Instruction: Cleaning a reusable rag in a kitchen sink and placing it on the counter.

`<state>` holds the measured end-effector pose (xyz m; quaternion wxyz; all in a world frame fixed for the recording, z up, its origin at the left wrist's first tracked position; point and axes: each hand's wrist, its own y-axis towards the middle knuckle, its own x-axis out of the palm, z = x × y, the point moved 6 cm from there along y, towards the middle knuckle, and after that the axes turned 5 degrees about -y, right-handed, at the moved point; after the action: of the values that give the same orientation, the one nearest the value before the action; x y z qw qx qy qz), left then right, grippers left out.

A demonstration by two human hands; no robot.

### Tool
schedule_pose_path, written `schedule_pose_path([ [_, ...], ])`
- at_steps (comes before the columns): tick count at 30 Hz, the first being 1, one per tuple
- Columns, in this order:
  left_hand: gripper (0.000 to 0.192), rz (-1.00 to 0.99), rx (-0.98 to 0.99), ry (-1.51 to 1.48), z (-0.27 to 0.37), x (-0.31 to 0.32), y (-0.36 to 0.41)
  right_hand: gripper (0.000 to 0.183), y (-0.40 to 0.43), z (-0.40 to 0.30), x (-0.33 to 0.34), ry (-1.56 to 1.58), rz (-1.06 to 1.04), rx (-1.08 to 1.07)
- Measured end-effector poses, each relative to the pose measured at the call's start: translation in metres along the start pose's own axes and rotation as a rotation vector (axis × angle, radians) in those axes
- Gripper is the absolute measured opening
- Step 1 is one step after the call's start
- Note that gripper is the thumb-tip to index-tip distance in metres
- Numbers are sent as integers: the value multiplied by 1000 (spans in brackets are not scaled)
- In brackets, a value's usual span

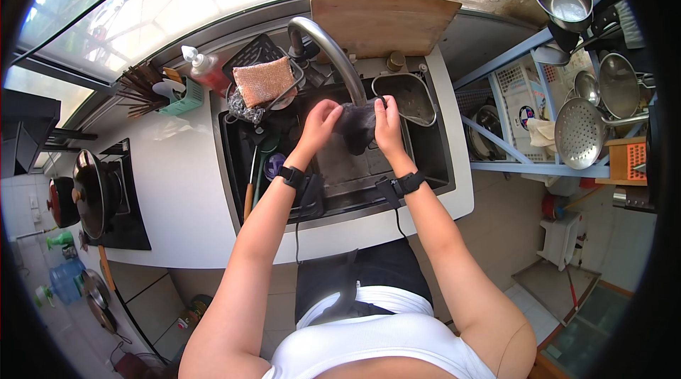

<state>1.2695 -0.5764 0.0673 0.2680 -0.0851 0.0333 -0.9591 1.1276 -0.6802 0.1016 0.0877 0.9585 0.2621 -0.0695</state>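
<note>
A dark grey cloth (357, 122) is stretched between my two hands under the spout of a curved metal faucet (340, 57), above the sink basin (346, 171). My left hand (319, 126) pinches the cloth's left edge between thumb and fingers. On its right edge, my right hand (388, 126) grips it near a black loop. The cloth's lower part hangs down over the basin. Whether water is running cannot be made out. Black bands with cords circle both wrists.
Left of the basin are an orange scouring sponge (263, 81), a purple round item (274, 166) and long-handled utensils. A metal strainer basket (407, 99) sits at right. Behind stands a wooden cutting board (383, 22). Further off are a stove (125, 203) and a blue rack (532, 166).
</note>
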Motion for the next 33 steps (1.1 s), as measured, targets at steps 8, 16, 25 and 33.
schedule_pose_path([
  [8,25,-211,-118,370,-12,-9,-19,20,0,0,-14,-11,107,-27],
  [16,32,-80,-18,391,-33,-37,-12,21,3,20,-38,26,197,30],
  [25,24,-41,-7,133,-33,-37,-7,19,4,22,-54,48,269,53],
  [33,19,-17,16,84,-30,-30,-6,20,2,27,-66,56,283,43],
])
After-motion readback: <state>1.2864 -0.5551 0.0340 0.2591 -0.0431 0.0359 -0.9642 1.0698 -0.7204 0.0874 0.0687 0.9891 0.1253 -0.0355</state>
